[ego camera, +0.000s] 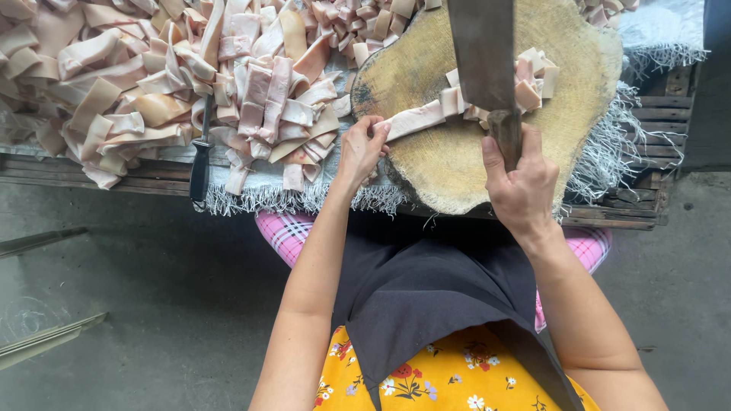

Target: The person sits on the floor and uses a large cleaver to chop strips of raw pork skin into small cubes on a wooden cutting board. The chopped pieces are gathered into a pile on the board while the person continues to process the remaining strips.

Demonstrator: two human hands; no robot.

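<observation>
Landmark: round wooden chopping block, standing on the slatted worktop.
Nearest: dark apron over a yellow flowered garment, just below the block's near edge; pink checked cloth at its lower left.
Right hand: over the block's near right part; grip closed fully round the wooden handle of the cleaver, whose blade ran toward the far edge.
Left hand: at the block's left rim; fingertips pinched shut on the near end of a pale strip of pork skin.
Strip: lay flat across the block's middle, its far end under the blade.
Cut pieces: small heap just right of the blade.
Judgement, step in hand: cutting looked best done with the strip kept taut and flat, the holding fingers well back from the blade, and the strokes evenly spaced.
Left of block: large pile of uncut strips on a white fringed sheet; a dark-handled sharpening steel at the sheet's near edge.
Obstruction: the pile touched the block's left rim; the cut heap crowded the blade's right side.
</observation>
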